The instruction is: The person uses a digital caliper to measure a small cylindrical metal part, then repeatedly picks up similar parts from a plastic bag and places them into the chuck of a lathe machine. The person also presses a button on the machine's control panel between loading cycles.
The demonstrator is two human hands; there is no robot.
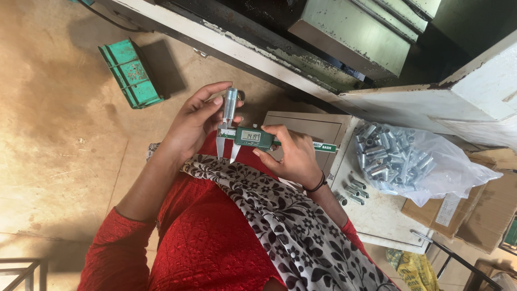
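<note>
Green crate (131,73) on floor; clear bag (425,161) of metal sleeves.

A small rectangular grey screen (250,136) is showing on the green digital caliper (253,138) at centre. To its right, a clear plastic bag (425,161) of metal sleeves is lying on the white table (377,215), overlapping a brown cardboard box (484,210) bearing a white label (447,209). A yellow printed bag (412,268) is lying below on the floor.

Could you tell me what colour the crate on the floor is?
Green crate, clearest in the head view.
</note>
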